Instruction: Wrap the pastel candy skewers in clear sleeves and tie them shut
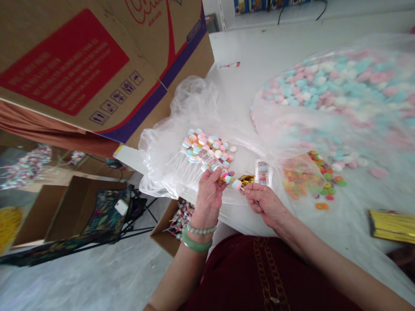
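My left hand, with green bracelets at its wrist, is closed round a candy skewer of pastel marshmallows and a small printed wrapper. My right hand pinches the white stick at the skewer's near end. Just beyond my left hand lies a pile of finished marshmallow skewers, their white sticks pointing left and toward me. Gold twist ties lie beside my right fingertips. A stack of small printed labels sits just behind them.
At the right spreads a large clear bag of pastel marshmallows. Fruit-coloured gummy rings lie nearer, partly under plastic. A gold bundle of ties rests far right. A big cardboard box stands at left; below, an open carton holds skewers.
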Demonstrator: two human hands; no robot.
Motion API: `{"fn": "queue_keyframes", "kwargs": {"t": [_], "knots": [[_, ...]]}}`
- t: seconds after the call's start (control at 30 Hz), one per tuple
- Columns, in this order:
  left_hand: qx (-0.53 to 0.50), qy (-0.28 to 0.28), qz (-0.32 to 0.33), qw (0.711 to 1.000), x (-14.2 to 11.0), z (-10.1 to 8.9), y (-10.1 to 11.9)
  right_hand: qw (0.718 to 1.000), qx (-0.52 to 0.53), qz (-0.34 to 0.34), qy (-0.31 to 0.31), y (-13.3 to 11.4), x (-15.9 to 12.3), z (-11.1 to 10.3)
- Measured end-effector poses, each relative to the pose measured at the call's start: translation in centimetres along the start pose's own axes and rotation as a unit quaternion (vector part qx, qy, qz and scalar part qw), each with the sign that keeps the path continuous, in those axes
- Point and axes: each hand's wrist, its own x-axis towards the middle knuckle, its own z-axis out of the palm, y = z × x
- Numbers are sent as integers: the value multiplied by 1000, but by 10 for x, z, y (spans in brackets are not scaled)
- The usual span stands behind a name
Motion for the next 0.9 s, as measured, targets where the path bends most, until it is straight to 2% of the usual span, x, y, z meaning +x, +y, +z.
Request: {"fn": "queue_keyframes", "kwargs": {"t": [0.3, 0.47, 0.77, 0.9], "knots": [[-43, 0, 40, 998, 11, -4, 3, 999, -48, 3, -15, -1, -4, 7], [-14, 0, 50, 999, 14, -9, 7, 998, -62, -8, -10, 0, -5, 9], [17, 81, 27, 996, 17, -11, 7, 997, -71, -6, 1, 5, -3, 11], [58, 49, 14, 997, 11, -7, 8, 997, -74, -12, 18, 9, -3, 11]]}}
